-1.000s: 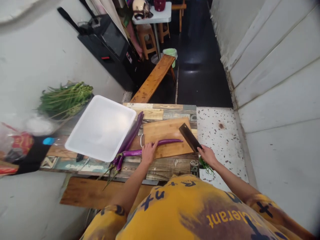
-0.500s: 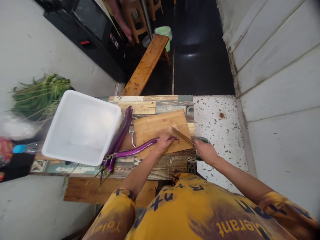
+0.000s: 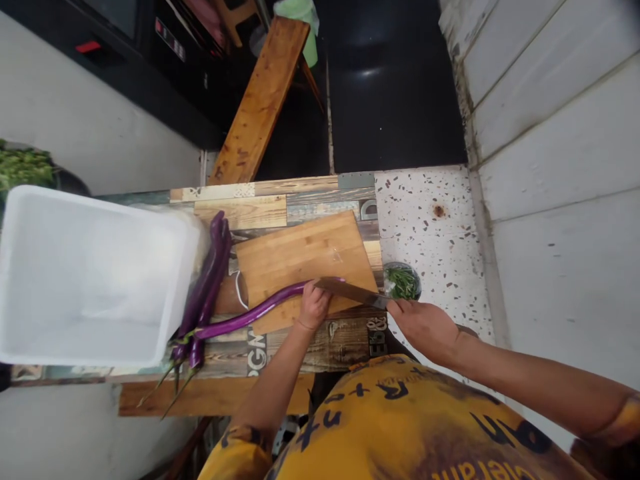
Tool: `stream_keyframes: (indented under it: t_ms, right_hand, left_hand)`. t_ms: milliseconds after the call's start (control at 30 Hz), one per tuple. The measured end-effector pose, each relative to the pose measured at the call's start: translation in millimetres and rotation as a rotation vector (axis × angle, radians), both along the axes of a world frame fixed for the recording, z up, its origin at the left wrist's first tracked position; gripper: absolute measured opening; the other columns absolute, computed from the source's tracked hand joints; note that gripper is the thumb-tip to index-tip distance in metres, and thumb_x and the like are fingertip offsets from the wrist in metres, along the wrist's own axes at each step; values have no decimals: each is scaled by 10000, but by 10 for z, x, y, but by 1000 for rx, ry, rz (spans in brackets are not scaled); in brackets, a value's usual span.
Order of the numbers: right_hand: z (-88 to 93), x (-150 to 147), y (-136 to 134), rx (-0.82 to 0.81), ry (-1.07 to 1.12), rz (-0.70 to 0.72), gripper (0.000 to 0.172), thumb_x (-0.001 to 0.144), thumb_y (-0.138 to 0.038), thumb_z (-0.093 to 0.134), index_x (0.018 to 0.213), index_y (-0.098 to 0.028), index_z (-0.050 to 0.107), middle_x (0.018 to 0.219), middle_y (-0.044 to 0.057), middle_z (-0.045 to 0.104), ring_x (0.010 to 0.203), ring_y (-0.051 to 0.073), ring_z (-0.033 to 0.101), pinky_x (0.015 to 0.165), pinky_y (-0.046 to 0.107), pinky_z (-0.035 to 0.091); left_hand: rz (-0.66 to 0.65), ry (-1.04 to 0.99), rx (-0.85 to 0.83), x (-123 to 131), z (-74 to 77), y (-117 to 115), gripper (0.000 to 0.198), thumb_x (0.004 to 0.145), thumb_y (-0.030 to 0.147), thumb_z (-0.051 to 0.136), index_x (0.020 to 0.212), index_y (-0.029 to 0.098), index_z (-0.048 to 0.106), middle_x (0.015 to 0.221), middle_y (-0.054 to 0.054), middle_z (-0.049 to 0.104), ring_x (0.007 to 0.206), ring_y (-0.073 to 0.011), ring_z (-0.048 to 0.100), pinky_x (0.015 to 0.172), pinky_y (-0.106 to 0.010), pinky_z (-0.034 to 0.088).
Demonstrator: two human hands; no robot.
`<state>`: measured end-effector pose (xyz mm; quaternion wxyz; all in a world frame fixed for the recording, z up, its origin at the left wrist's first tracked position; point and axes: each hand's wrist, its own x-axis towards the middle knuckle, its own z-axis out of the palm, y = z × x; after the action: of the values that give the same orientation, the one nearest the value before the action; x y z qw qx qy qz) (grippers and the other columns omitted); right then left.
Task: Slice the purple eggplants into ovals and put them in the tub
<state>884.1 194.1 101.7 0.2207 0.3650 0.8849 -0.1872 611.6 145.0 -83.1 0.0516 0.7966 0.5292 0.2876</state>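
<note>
A white tub (image 3: 85, 280) stands at the far left, its wall just beside a pair of eggplants (image 3: 205, 287) lying on the patchwork wooden table (image 3: 240, 213); a third eggplant (image 3: 260, 308) stretches rightward from their stems onto the bamboo board (image 3: 300, 257). Its far end is held by the left hand (image 3: 314, 307), curled closed over it; the knife (image 3: 350, 292) is lying across that end, its blade just beside the left knuckles; the handle is gripped in the closed right hand (image 3: 423, 330), which hides most of it. A bowl of herbs (image 3: 403, 281) sits beyond, on the terrazzo counter (image 3: 430, 233). Cutting is judged to be in hand, with no slice visible; the next move appears to call for the blade to be squared on the eggplant, clear of the left fingers.
</note>
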Motion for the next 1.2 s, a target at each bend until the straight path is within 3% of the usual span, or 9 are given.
stream_keyframes:
  t_ms: [133,333,533,767,933,1100,1200]
  right_hand:
    - [-41,21,28,-19,7,-4,208,850,-30,425,993,-156,510,849,95,639,747,225,635,576,303,406]
    - [-78,26,27,-26,10,2,197,855,-37,423,986,-151,516,842,86,631,735,222,630,566,309,399]
    - [-84,44,30,8,33,6,216,830,-17,444,975,-152,528,815,70,634,695,210,623,540,291,372]
    - [-105,62,100,-18,33,-14,226,791,7,467,936,-154,533,769,60,638,684,205,633,542,283,365]
    - [-119,42,115,-63,-22,5,221,816,-1,436,953,-154,516,793,78,639,713,220,643,551,292,389]
    - [-265,-235,206,-122,3,-22,176,863,-54,423,1000,-138,496,865,105,649,766,230,655,572,293,426]
    - [-346,-357,243,-153,9,-85,169,895,-73,394,1024,-135,485,895,107,658,802,229,660,604,292,444]
  left_hand:
    - [26,-27,-85,-35,-91,-51,210,945,197,437,938,155,643,898,-98,635,1087,-203,530,960,-415,434]
    - [97,-117,-352,-56,-231,-143,276,955,295,403,1073,185,628,1020,-119,620,1133,-217,521,997,-450,445]
    - [135,-192,-360,-49,-271,-184,294,956,288,403,1148,172,593,1082,-132,601,1105,-207,531,974,-421,478]
    - [66,-170,-304,-36,-224,-156,291,939,301,446,1176,219,593,1060,-116,611,1114,-223,533,954,-448,486]
    - [58,-133,-264,-36,-193,-142,283,949,254,421,1155,199,607,1047,-112,622,1072,-199,548,923,-403,494]
    - [-25,-58,-83,-22,6,-34,190,913,152,487,995,172,656,928,-95,660,1009,-209,570,902,-398,471]
    - [-49,-24,5,6,163,47,229,883,93,522,1074,150,633,979,-110,660,1003,-208,571,877,-376,470]
